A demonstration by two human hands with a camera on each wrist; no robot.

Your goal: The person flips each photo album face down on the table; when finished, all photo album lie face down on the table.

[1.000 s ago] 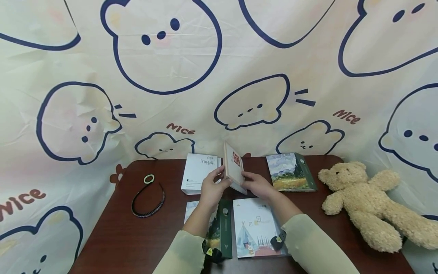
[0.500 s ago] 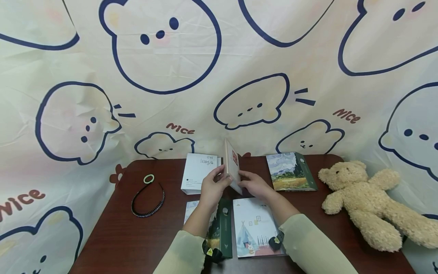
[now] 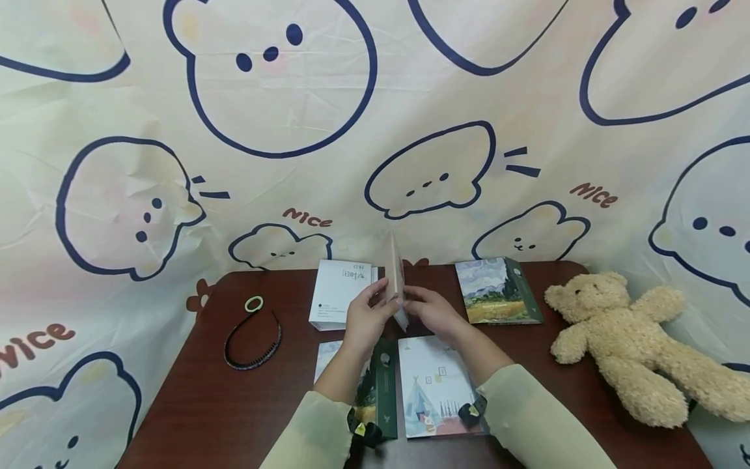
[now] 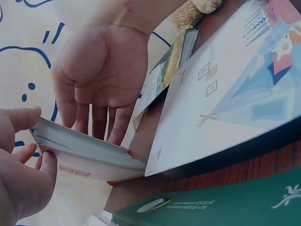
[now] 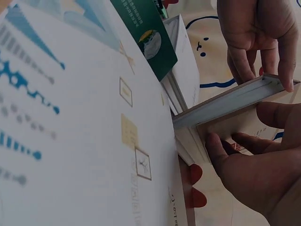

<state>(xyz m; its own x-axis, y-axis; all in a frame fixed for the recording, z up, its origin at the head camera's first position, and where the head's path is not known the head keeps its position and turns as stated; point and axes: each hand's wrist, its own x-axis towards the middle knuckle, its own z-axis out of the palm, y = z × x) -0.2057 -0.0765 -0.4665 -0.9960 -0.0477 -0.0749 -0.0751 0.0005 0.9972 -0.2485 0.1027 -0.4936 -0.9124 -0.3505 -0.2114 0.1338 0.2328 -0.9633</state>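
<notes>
A cream hardcover book [image 3: 394,266] stands on end above the middle of the table, nearly edge-on in the head view. My left hand [image 3: 366,320] pinches its near edge between thumb and fingers. On the book's right cover rest the fingers of my right hand [image 3: 432,311], all on that one side. In the left wrist view the page block of the book [image 4: 89,148] shows, with the right hand [image 4: 103,70] behind it. Below the hands lie a white book with a tent picture [image 3: 418,410] and a green-spined book [image 3: 385,391], partly covered by the left forearm.
A white book [image 3: 341,293] lies at the back left, a landscape-painting book [image 3: 495,293] at the back right. A black headband [image 3: 253,365] and a pale green ring [image 3: 254,304] are on the left. A teddy bear [image 3: 615,339] lies at the right edge.
The cream book has turned from showing its front cover with red print to nearly edge-on. My right hand has shifted slightly left with it, while the left hand keeps its hold.
</notes>
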